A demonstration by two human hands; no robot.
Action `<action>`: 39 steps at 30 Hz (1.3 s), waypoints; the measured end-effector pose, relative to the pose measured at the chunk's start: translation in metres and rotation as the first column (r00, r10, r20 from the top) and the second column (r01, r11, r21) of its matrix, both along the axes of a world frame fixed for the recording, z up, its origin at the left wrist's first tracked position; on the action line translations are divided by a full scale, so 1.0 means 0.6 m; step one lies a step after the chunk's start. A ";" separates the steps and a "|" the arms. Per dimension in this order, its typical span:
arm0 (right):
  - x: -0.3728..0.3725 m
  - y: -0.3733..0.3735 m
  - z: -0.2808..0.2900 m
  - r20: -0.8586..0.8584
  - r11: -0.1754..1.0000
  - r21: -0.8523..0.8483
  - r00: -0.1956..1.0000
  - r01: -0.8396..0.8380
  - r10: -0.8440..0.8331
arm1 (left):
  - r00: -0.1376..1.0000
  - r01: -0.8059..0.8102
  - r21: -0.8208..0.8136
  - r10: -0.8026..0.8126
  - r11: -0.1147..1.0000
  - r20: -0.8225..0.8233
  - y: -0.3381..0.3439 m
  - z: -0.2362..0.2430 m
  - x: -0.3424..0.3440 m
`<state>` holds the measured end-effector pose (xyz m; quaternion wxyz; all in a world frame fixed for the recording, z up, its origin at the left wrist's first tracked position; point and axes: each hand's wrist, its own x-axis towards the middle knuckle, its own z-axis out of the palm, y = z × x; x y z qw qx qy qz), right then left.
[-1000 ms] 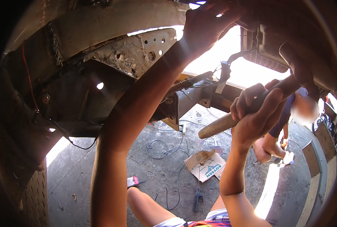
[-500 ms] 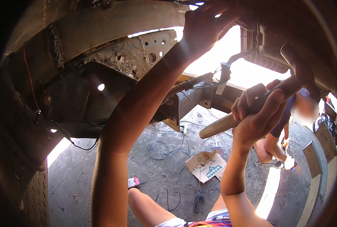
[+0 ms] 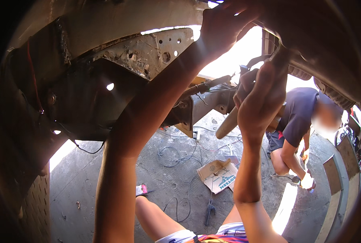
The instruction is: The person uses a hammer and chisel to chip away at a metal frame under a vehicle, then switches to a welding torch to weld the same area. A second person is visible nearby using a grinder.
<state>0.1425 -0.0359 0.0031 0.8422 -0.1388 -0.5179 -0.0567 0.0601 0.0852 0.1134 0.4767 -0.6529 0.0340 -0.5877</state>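
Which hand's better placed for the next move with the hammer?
Right, I'd say: the right hand has its fingers wrapped around the hammer. The left hand is raised farther up, in shadow; what it touches is unclear.

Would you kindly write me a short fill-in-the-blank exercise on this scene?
In height, the right hand is ____ than the left hand.
The free end of the handle points downward and toward the picture's ____ side.
The thin wire hanging near the picture's left edge is coloured ____.
The co-worker is bent low on the picture's ____ side.
Missing words: lower; left; red; right.
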 end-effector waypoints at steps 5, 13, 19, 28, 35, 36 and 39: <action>0.009 -0.048 -0.040 -0.173 0.922 -0.135 0.925 -0.363 0.339 | 0.999 -0.021 -0.127 0.017 0.992 -0.038 -0.006 -0.012 0.002; 0.042 -0.069 -0.043 -0.235 0.925 -0.182 0.928 -0.333 0.288 | 1.000 -0.016 -0.148 0.012 0.989 -0.025 -0.005 -0.013 0.002; 0.046 -0.072 -0.050 -0.247 0.932 -0.232 0.944 -0.278 0.220 | 0.994 -0.108 -0.028 0.107 0.994 -0.016 -0.007 -0.004 -0.007; 0.060 -0.084 -0.046 -0.256 0.947 -0.203 0.947 -0.250 0.195 | 0.981 -0.187 0.025 0.186 0.982 0.051 0.005 -0.006 -0.002; 0.068 -0.085 -0.043 -0.220 0.964 -0.140 0.956 -0.226 0.192 | 0.991 -0.130 0.006 0.129 0.992 0.023 0.004 -0.004 -0.003; 0.069 -0.085 -0.044 -0.217 0.961 -0.128 0.953 -0.244 0.213 | 0.992 -0.119 -0.034 0.120 0.992 0.023 0.003 -0.005 -0.001; 0.070 -0.083 -0.048 -0.237 0.952 -0.102 0.936 -0.289 0.259 | 0.996 -0.087 -0.118 0.090 0.989 0.026 0.001 -0.009 0.004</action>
